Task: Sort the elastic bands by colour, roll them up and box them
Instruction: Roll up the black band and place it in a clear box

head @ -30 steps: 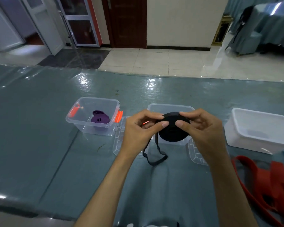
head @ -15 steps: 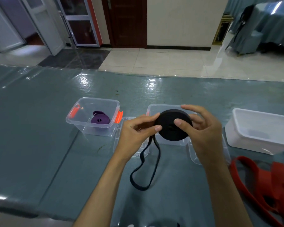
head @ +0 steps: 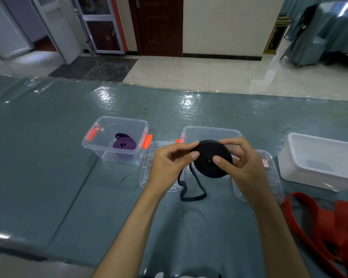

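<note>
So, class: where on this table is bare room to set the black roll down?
Bare cloth lies left of the purple-band box and behind the boxes. Crowded: around the middle box, its lids, and the red bands below the white tub.

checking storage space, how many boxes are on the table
3. A clear box with orange latches at left holds the purple band; a second clear box sits behind the hands; a white box stands at right. More may lie outside the view.

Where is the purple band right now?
In the head view the purple band lies rolled up inside the clear box with orange latches, on the table's left side, left of the hands and the black roll.
</note>
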The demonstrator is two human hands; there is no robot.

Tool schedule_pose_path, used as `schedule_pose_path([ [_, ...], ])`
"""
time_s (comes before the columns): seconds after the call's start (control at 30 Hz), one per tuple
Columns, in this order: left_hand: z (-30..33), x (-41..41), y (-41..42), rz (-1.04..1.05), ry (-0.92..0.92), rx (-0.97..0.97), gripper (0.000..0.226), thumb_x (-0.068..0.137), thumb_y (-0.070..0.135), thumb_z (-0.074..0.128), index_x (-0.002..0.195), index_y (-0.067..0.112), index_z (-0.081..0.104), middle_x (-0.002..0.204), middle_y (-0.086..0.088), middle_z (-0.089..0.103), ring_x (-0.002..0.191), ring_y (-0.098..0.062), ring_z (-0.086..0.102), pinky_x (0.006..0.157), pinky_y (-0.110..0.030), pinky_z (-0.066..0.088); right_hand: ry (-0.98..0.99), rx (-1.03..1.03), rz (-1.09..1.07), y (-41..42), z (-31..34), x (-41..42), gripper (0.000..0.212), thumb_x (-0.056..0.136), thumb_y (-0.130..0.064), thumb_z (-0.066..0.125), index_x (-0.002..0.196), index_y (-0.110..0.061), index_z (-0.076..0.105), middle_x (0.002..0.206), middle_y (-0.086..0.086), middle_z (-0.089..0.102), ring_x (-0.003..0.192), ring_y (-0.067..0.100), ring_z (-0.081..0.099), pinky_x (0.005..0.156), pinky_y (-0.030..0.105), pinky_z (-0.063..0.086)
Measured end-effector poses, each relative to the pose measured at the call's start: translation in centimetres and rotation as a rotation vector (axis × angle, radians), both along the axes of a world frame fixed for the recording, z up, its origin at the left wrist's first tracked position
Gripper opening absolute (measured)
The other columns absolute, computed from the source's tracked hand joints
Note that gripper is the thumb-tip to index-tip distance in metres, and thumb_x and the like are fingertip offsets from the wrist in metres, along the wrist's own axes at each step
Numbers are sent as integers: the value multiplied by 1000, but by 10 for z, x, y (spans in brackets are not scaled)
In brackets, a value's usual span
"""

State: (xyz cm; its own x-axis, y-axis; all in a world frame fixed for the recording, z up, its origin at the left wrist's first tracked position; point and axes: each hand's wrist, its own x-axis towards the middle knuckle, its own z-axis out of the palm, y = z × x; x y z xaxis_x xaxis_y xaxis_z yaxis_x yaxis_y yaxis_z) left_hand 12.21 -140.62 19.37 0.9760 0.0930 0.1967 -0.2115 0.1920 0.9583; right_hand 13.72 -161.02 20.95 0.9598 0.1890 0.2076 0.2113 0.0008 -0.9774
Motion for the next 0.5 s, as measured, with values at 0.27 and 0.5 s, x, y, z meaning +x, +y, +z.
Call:
schedule_pose_path([
  [0.27, -8, -1, 3, -36, 59, 40, 34, 83, 6, 86, 108, 29, 83, 112, 1, 81, 107, -13, 76, 91, -19, 57, -33, 20, -23, -2, -9, 3, 42, 88, 0, 80, 121, -25, 73, 109, 6, 79, 102, 27, 78, 79, 41, 67],
  [0.5, -9, -4, 7, 53, 21, 87, 26, 79, 12, 90, 97, 28, 82, 101, -4, 81, 99, -23, 79, 90, -28, 61, 55, 25, 60, 3, -8, 5, 37, 83, -6, 84, 103, -22, 58, 95, 15, 81, 81, 35, 80, 65, 42, 67],
])
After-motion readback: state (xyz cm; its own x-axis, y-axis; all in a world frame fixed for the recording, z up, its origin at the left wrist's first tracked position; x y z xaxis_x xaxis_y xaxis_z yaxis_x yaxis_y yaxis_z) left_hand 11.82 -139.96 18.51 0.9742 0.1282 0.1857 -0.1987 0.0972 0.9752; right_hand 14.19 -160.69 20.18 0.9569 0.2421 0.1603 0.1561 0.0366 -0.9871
